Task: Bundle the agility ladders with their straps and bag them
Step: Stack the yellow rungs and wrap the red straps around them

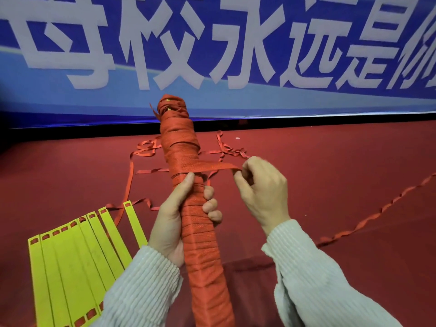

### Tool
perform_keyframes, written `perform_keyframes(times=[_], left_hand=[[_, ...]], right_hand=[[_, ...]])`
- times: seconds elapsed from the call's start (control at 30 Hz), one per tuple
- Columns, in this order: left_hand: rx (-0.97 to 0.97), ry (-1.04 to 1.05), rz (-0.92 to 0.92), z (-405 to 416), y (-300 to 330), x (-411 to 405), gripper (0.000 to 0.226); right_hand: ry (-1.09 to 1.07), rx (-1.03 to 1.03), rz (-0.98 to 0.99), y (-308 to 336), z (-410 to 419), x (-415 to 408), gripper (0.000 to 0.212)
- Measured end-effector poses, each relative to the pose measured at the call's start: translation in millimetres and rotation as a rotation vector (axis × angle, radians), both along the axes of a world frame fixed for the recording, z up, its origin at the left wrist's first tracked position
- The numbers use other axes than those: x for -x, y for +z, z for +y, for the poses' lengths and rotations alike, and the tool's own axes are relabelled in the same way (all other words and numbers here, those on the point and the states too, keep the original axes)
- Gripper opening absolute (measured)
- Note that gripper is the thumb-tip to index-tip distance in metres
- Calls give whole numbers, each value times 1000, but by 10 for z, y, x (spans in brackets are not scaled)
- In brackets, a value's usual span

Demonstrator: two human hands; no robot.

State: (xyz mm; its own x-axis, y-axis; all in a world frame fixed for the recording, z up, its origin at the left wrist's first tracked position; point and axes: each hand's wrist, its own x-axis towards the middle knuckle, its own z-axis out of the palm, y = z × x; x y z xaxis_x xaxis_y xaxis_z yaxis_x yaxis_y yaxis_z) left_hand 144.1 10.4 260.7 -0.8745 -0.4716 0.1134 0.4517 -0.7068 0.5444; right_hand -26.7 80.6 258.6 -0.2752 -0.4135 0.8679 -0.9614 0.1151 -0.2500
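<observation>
Strap-wrapped ladder bundle (188, 185) held upright over the red floor (330, 185).
Left hand (174, 220) gripped its middle; right hand (264, 187) pinched the taut strap (217, 166) (loose end trailing); yellow rungs (77, 251) lay left.

A single head-worn wide-angle camera looked forward and down from the person's own viewpoint, close over both forearms. The left hand (174, 223) and right hand (264, 190) sat near the frame's centre. It faced across the red floor (342, 185) toward a blue banner (236, 100) filling the upper frame, curved by the lens.
</observation>
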Motion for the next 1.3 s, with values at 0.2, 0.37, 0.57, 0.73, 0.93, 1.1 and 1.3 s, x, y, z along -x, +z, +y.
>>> perform_keyframes(times=[0.2, 0.37, 0.57, 0.73, 0.93, 1.1, 1.3], left_hand=[[24, 57, -68, 17, 9, -4, 68], [276, 284, -271, 31, -36, 28, 57], [365, 404, -302, 98, 3, 38, 52], [269, 322, -221, 58, 5, 52, 56], [275, 232, -155, 11, -68, 47, 70], [353, 90, -315, 221, -39, 86, 82], [333, 219, -261, 139, -56, 68, 52]], right_hand=[[482, -143, -705, 44, -37, -82, 21], [759, -180, -917, 243, -32, -234, 17], [743, -244, -865, 280, 65, -128, 16], [778, -57, -913, 364, 41, -213, 17], [759, -14, -976, 378, 61, -226, 35], [699, -109, -1013, 261, -6, -356, 47], [890, -202, -1027, 293, 92, -216, 10]])
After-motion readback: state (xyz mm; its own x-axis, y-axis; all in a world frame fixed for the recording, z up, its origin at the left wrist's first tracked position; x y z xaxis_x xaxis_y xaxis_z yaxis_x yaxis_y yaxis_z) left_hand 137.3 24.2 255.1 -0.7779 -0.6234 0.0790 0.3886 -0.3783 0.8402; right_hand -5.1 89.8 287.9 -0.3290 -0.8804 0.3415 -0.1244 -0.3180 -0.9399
